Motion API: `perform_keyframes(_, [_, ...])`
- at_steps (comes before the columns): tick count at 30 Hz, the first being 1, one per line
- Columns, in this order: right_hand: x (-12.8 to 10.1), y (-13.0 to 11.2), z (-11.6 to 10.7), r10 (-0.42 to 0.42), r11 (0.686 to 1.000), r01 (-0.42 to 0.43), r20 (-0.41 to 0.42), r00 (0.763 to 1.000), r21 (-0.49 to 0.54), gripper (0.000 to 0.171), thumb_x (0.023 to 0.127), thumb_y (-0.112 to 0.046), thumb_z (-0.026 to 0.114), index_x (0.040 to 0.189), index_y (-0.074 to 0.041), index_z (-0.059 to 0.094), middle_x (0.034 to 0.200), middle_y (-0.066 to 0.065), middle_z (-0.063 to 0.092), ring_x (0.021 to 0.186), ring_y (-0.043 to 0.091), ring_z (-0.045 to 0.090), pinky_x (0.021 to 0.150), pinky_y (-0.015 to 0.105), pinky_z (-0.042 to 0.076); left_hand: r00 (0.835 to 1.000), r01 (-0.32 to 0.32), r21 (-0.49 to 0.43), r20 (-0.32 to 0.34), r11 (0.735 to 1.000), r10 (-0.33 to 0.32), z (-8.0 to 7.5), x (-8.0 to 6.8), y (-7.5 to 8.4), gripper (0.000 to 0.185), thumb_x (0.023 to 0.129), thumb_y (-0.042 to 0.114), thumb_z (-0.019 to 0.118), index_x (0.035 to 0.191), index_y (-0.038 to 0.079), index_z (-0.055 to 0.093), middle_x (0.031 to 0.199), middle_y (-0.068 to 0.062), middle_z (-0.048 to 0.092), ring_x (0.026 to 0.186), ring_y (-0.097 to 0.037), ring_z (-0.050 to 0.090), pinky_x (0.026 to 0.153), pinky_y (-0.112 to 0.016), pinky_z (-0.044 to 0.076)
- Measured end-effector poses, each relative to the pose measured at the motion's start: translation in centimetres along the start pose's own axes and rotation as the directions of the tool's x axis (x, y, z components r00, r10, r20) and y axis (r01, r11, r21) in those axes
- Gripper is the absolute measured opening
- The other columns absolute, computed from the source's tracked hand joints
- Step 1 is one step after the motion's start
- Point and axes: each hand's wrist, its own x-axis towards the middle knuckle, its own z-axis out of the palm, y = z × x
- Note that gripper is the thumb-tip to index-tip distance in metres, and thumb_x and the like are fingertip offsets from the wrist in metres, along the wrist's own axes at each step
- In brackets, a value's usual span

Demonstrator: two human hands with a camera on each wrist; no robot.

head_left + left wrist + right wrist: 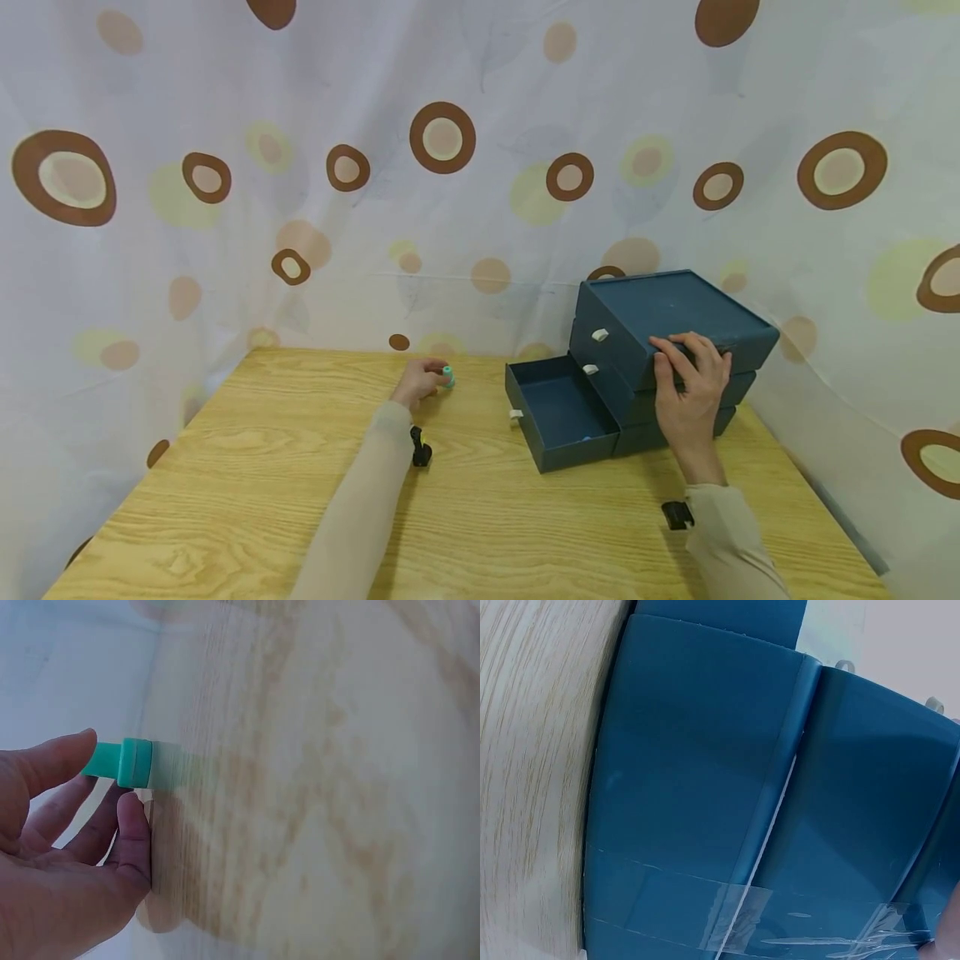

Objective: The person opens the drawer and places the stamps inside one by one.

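Note:
My left hand (420, 382) pinches a small turquoise stamp-shaped object (135, 763) between thumb and fingers. The object's wide base stands on the table near the back edge. On the right is a dark blue unit of stacked drawers (675, 304). My right hand (692, 383) rests on its top front edge, fingertips on the top and thumb lower down. The bottom drawer (577, 457) is pulled out, with a small light-blue bit (588, 438) at its near side. In the right wrist view, only part of the right hand (946, 930) shows beside the unit's side wall.
White pull tabs (599, 335) mark the drawer fronts. Clear tape (739, 915) runs across the unit's side. Both stand on a wood-grain table (225, 467), backed by a patterned curtain (480, 208). Black wrist devices (422, 450) are worn at both wrists.

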Motion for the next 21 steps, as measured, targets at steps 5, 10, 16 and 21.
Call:
perform_keyframes(5, [-0.13, -0.06, 0.01, 0.011, 1.0, -0.011, 0.0, 1.0, 0.001, 0.019, 0.096, -0.017, 0.064, 0.105, -0.005, 0.076, 0.114, 0.022, 0.062, 0.123, 0.038, 0.048, 0.117, 0.065, 0.001, 1.0, -0.003, 0.037, 0.011, 0.999, 0.003, 0.23, 0.08, -0.16, 0.043, 0.097, 0.003, 0.057, 0.14, -0.001, 0.051, 0.137, -0.022, 0.052, 0.12, -0.035, 0.052, 0.093, -0.04, 0.048])
perform_keyframes(10, [-0.17, 0.22, 0.14, 0.007, 1.0, -0.007, -0.01, 1.0, 0.003, 0.017, 0.094, -0.014, 0.065, 0.104, -0.004, 0.076, 0.114, 0.023, 0.062, 0.122, 0.04, 0.049, 0.117, 0.065, 0.0, 1.0, 0.011, 0.041, 0.0, 0.999, -0.011, 0.35, 0.14, -0.18, 0.042, 0.096, 0.003, 0.059, 0.137, 0.001, 0.054, 0.132, -0.019, 0.055, 0.09, -0.022, 0.051, 0.074, -0.03, 0.041])
perform_keyframes(16, [-0.08, 0.19, 0.16, 0.004, 1.0, -0.004, -0.015, 1.0, 0.013, 0.016, 0.093, -0.012, 0.066, 0.104, -0.005, 0.076, 0.114, 0.023, 0.063, 0.122, 0.04, 0.049, 0.117, 0.065, 0.0, 1.0, 0.015, 0.055, -0.011, 0.998, -0.014, 0.41, 0.07, -0.12, 0.035, 0.096, 0.006, 0.061, 0.13, 0.001, 0.061, 0.126, -0.017, 0.059, 0.081, -0.014, 0.047, 0.072, -0.028, 0.042])
perform_keyframes(21, [0.0, 0.03, 0.1, 0.01, 1.0, -0.01, 0.001, 1.0, -0.001, 0.02, 0.096, -0.018, 0.064, 0.105, -0.005, 0.076, 0.114, 0.021, 0.062, 0.123, 0.039, 0.048, 0.118, 0.062, 0.0, 0.999, 0.023, 0.051, -0.023, 0.998, -0.021, 0.44, 0.28, -0.17, 0.033, 0.095, 0.006, 0.063, 0.127, 0.001, 0.064, 0.121, -0.016, 0.061, 0.055, -0.007, 0.034, 0.058, -0.023, 0.034])
